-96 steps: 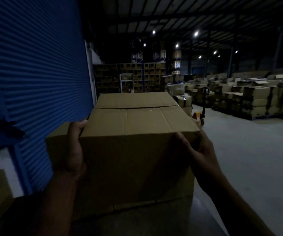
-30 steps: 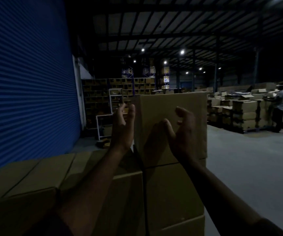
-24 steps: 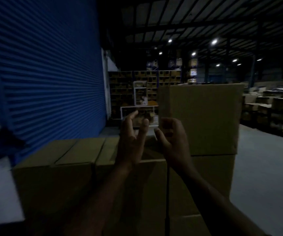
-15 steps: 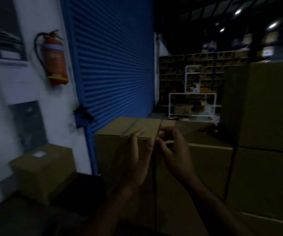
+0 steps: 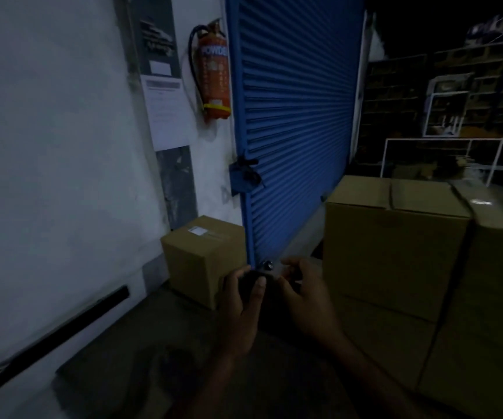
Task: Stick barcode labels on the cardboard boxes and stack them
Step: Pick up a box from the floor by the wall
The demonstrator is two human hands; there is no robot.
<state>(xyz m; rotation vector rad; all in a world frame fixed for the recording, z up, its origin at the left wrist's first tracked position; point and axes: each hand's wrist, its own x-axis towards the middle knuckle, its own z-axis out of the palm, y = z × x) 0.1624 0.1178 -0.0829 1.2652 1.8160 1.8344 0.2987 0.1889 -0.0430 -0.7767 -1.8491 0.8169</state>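
Observation:
A small cardboard box (image 5: 205, 261) stands on the floor against the white wall, with a white label (image 5: 197, 230) on its top. To the right is a stack of bigger cardboard boxes (image 5: 395, 246) in front of the blue shutter. My left hand (image 5: 241, 306) and my right hand (image 5: 304, 297) hover close together in mid-air between the small box and the stack. Their fingers are loosely bent and I see nothing held in them. Neither hand touches a box. The light is dim.
A blue roller shutter (image 5: 295, 116) fills the middle. A red fire extinguisher (image 5: 214, 77) and paper notices (image 5: 167, 113) hang on the white wall at left. White metal frames (image 5: 440, 155) and dark shelving stand behind the stack. The floor below my hands is dark.
I had carried a box, and it now sits on the stack. My hands came off it and dropped lower. The view has swung left to the wall and the small box.

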